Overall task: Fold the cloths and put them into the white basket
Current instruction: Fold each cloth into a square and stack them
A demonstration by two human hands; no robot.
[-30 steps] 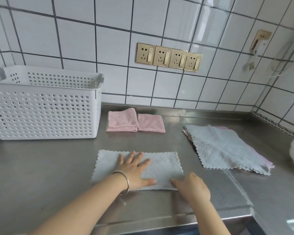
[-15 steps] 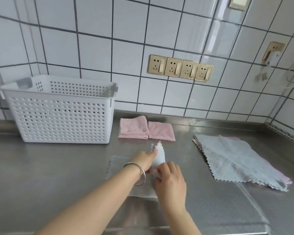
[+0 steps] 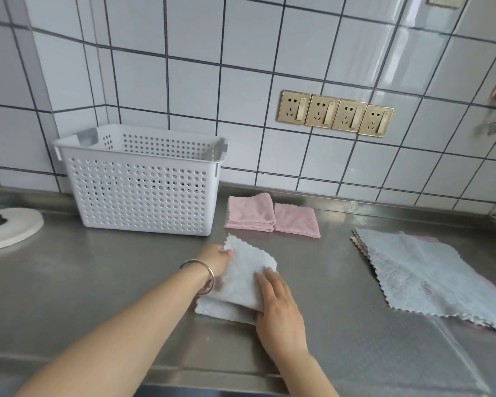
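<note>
Four brass wall sockets (image 3: 335, 113), a white round lid (image 3: 9, 229) on steel counter (image 3: 69, 282).

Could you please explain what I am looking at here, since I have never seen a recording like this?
There is no machine: a person works with two bare hands, and the single picture comes from a camera worn on their head, looking forward and down. On the steel counter stands a white basket against the tiled wall. Beside it lie two folded pink cloths, and to the right a flat stack of unfolded cloths, grey on top. In front, the grey cloth is being folded: the left hand, with a bracelet on its wrist, grips its far edge, while the right hand rests on it with fingers laid flat. A round white object sits at the far left.
</note>
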